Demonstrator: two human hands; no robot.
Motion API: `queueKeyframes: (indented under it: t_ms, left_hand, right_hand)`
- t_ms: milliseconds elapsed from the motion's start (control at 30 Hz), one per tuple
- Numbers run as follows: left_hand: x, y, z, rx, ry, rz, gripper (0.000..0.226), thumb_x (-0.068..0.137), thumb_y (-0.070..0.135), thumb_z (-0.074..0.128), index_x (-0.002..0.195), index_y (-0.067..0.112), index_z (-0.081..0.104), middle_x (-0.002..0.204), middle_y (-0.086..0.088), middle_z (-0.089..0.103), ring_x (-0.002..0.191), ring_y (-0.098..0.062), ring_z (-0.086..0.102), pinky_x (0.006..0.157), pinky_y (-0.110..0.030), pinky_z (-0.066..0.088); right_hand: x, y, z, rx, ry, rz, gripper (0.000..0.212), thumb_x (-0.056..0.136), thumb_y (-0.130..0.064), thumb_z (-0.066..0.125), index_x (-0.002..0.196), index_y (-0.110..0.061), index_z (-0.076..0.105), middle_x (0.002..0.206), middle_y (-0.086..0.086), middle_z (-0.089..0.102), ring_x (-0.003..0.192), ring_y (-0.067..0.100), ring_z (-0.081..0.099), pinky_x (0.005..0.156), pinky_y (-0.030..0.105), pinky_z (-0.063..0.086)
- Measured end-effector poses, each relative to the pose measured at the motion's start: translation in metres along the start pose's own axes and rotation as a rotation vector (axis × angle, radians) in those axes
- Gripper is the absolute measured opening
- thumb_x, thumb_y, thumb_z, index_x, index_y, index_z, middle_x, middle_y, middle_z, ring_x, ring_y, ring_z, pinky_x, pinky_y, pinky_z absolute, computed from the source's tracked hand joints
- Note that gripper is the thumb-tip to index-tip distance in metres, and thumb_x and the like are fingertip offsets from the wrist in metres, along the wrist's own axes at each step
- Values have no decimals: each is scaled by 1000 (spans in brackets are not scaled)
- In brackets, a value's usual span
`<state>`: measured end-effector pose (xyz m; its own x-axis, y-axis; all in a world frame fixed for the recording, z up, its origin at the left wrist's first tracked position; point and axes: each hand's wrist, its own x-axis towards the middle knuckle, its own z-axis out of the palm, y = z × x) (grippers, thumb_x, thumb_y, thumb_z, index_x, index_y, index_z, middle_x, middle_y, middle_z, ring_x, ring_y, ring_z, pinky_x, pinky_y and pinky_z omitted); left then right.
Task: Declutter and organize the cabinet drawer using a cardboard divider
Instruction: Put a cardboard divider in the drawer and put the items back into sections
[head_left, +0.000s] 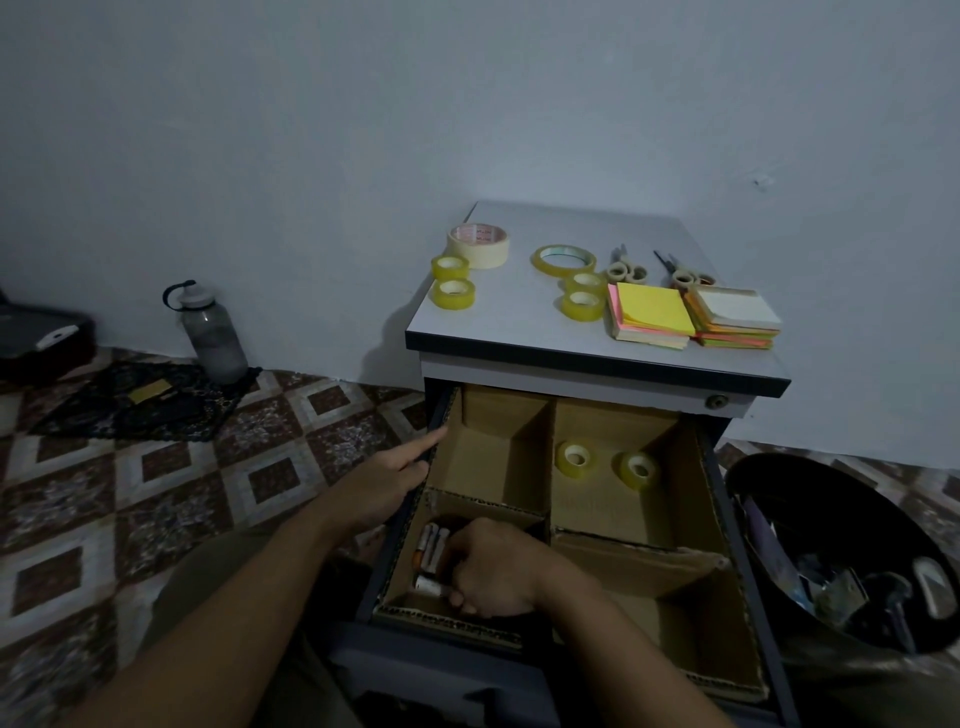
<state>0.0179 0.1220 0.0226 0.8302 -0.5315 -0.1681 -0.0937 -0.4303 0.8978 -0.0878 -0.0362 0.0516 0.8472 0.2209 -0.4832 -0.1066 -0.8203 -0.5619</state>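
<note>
Drawer: pulled out of the cabinet, directly below me. Divider: seated inside the drawer, its cardboard walls splitting it into four compartments.

Left hand: rests on the drawer's left wall. My index finger lies straight along the rim, pointing toward the back. I cannot tell how the other fingers lie.

Right hand: reaches into the front-left compartment. My fingers are curled and pressed together, gripping the batteries. Several batteries lie side by side against the left of the compartment. One more lies crosswise at my fingertips.

Back-right compartment: two small tape rolls, standing on edge, near each other but apart. The back-left compartment shows bare cardboard.

Surface on top of the cabinet:
- one wide masking tape at the back left, two small clear rolls just in front of it;
- one thin clear roll at centre, two small rolls in front of it;
- two scissors;
- two stacks of sticky notes, side by side at the right front.

Floor: a bin right of the cabinet, with scraps inside; a bottle by the wall at left.
</note>
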Motion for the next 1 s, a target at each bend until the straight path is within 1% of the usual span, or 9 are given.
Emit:
queueKeyframes:
  t_ms: [67, 133, 267, 433, 533, 733, 833, 900, 1000]
  left_hand:
    - [-1, 2, 0, -8, -2, 5, 45, 108, 22, 37, 145, 46, 37, 154, 9, 39, 137, -10, 41, 118, -30, 30]
    - [-2, 3, 1, -11, -3, 2, 45, 108, 21, 37, 148, 42, 36, 153, 10, 39, 137, -9, 41, 115, -25, 30]
    - [-2, 4, 1, -7, 3, 9, 46, 108, 20, 37, 149, 40, 36, 153, 10, 38, 137, -7, 40, 109, -15, 30]
    - [-1, 1, 0, -8, 14, -3, 44, 107, 22, 39, 142, 49, 39, 154, 10, 39, 137, -8, 41, 117, -26, 28]
    - [-2, 2, -1, -6, 18, -5, 44, 107, 21, 39, 141, 49, 40, 153, 11, 38, 136, -8, 40, 114, -22, 29]
    - [-2, 5, 0, 16, 14, -3, 45, 107, 21, 38, 145, 45, 38, 154, 10, 37, 137, -7, 37, 113, -20, 27]
    - [-2, 5, 0, 3, 13, -6, 45, 107, 20, 38, 145, 45, 38, 154, 10, 37, 137, -7, 37, 111, -19, 28]
    - [-2, 5, 0, -2, 7, -4, 46, 108, 19, 38, 147, 43, 38, 154, 10, 37, 137, -6, 37, 110, -16, 27]
    - [-2, 4, 0, 0, 2, -2, 46, 108, 19, 37, 147, 42, 38, 154, 11, 36, 138, -6, 36, 112, -18, 25]
  right_hand:
    - [0, 1, -1, -31, 22, 13, 29, 96, -13, 49, 119, -4, 65, 117, 15, 67, 96, 23, 62, 84, 37, 51]
    - [0, 1, 0, -126, -12, 19, 31, 98, -17, 49, 122, -3, 62, 122, 14, 64, 107, 25, 62, 78, 32, 47]
    - [1, 1, 4, -199, -21, 4, 41, 103, -28, 46, 134, -3, 57, 132, 13, 58, 118, 26, 56, 85, 25, 40]
    - [5, -2, 7, -287, 17, 23, 40, 100, -33, 54, 123, -1, 62, 121, 16, 63, 107, 26, 60, 86, 28, 46]
    - [7, -4, 8, -324, 71, 48, 36, 92, -25, 66, 117, 0, 59, 117, 17, 61, 100, 27, 60, 76, 28, 46]
    - [5, -9, 9, -392, 122, -19, 29, 91, -12, 64, 118, -2, 58, 121, 19, 60, 109, 31, 60, 82, 33, 48]
    - [6, -7, 8, -293, 105, 40, 28, 88, -24, 67, 108, -7, 59, 109, 15, 59, 100, 27, 60, 74, 30, 48]
    - [7, -8, 6, -208, 73, 99, 25, 89, -35, 64, 89, -10, 60, 96, 10, 64, 90, 23, 64, 69, 28, 50]
    - [10, -8, 6, 156, 71, 247, 26, 88, -30, 67, 75, -9, 63, 73, 10, 70, 63, 18, 69, 52, 26, 55]
